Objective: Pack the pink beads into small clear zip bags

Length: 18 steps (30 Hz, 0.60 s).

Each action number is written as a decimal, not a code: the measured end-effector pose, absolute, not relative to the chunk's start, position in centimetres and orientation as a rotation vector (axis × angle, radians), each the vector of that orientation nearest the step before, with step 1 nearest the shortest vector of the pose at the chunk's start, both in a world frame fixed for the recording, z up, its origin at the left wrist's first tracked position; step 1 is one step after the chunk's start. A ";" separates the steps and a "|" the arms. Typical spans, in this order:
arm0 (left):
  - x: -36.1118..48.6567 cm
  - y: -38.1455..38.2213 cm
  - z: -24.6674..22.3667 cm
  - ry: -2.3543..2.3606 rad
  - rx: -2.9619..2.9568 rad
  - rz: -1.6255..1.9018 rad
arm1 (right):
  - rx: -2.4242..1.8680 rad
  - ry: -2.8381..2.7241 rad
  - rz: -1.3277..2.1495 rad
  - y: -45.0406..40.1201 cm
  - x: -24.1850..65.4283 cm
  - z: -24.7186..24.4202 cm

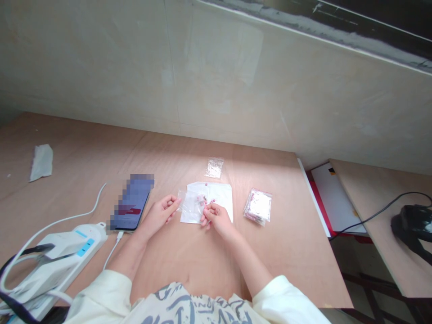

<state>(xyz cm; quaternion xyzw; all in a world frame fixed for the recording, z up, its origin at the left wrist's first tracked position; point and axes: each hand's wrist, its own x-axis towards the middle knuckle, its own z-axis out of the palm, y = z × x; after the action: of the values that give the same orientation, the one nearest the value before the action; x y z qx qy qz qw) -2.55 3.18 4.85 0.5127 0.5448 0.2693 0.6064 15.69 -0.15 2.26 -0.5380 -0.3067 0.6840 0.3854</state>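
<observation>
Where the plywood tabletop meets a pale wall along its far edge, a strip of open wood runs behind everything on it, and more lies in front of the hands. At the far left, a folded grey-white cloth lies near the edge. A white power strip sits at the near left corner, overhanging it among looped cables. Just right of that, a phone with a pixelated screen lies at a slant, a white charging cable leaving its lower end. The left hand is beside the phone, its fingers curled and pinching one side of a clear plastic bag. That bag, with small pink pieces inside, is held just above a white sheet of paper. The right hand has its fingertips closed on the bag's other side. A small clear packet lies beyond the paper. Further right is a stack of filled packets, with open wood out to the table's right edge.
</observation>
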 end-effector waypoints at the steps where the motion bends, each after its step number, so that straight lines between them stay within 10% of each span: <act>1: -2.5 3.1 4.9 1.250 1.191 0.620 | -1.370 -0.778 1.742 -0.2 15.7 2.3; 18: -1.3 3.3 6.7 1.205 1.270 0.598 | -1.356 -0.761 1.750 -0.2 15.7 2.7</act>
<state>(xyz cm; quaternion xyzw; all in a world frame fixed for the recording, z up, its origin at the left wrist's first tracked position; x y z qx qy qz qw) -1.25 3.28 6.66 0.5482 0.5204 0.2581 0.6018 15.71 -0.18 2.71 -0.5335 -0.2993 0.6884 0.3898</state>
